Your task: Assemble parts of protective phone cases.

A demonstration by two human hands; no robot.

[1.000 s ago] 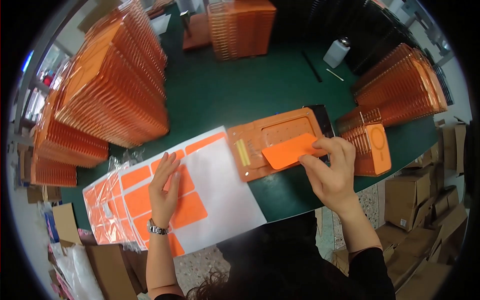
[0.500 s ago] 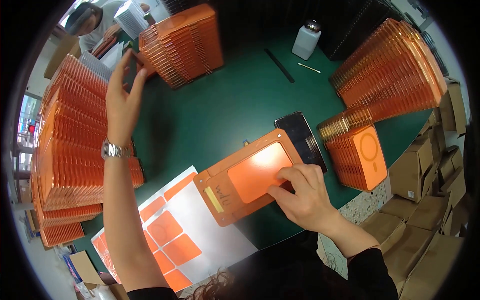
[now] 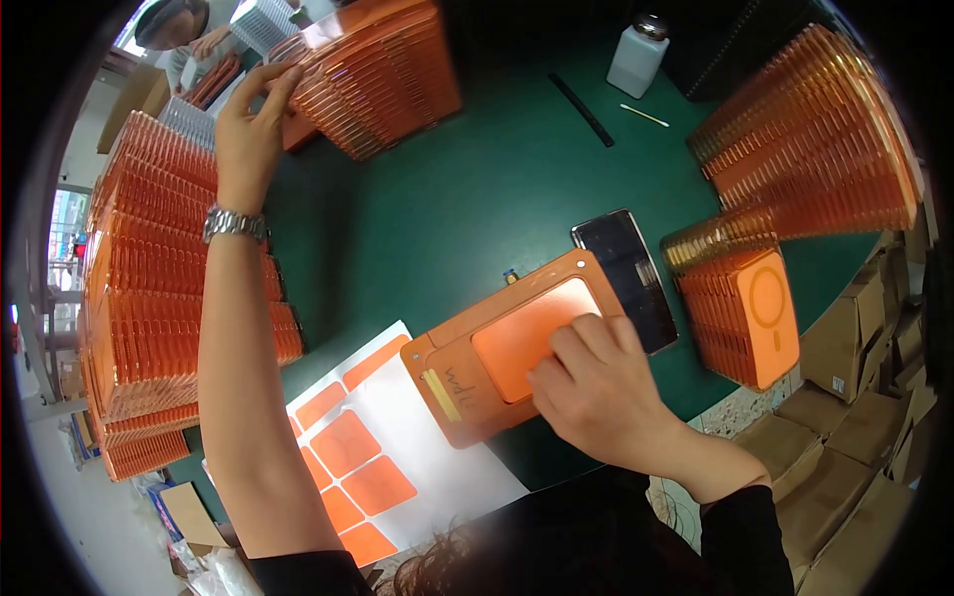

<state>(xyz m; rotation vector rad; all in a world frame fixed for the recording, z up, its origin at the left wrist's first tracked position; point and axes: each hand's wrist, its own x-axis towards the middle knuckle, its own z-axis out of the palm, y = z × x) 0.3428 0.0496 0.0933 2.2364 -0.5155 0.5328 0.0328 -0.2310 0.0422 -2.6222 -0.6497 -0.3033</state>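
On the green table lies an orange-brown fixture plate (image 3: pixel 457 397) with a yellow strip and handwriting on it. A smooth orange panel (image 3: pixel 507 343) sits in its recess. Over the panel's right part is my right hand (image 3: pixel 596 392), its fingers curled in against the panel; anything within them is hidden. At the far left my left hand (image 3: pixel 248 129) reaches to a stack of orange cases (image 3: pixel 383 79), thumb and forefinger pinched together at the stack's left side. What that pinch holds is too small to tell. A metal-banded watch (image 3: pixel 235 225) circles my left wrist.
Tall orange case stacks stand at left (image 3: pixel 149 288) and right (image 3: pixel 815 149), with a shorter stack (image 3: pixel 767 318) below. A sticker sheet (image 3: pixel 437 467), dark phone (image 3: pixel 646 288), pump bottle (image 3: pixel 637 62), black strip (image 3: pixel 581 109) and cotton swab (image 3: pixel 646 115) lie around. Another person (image 3: pixel 174 35) sits across.
My left hand has moved up to the far stack, its thumb and forefinger closing together. My right hand's fingers have curled in more over the orange panel. The whole view has shifted slightly.
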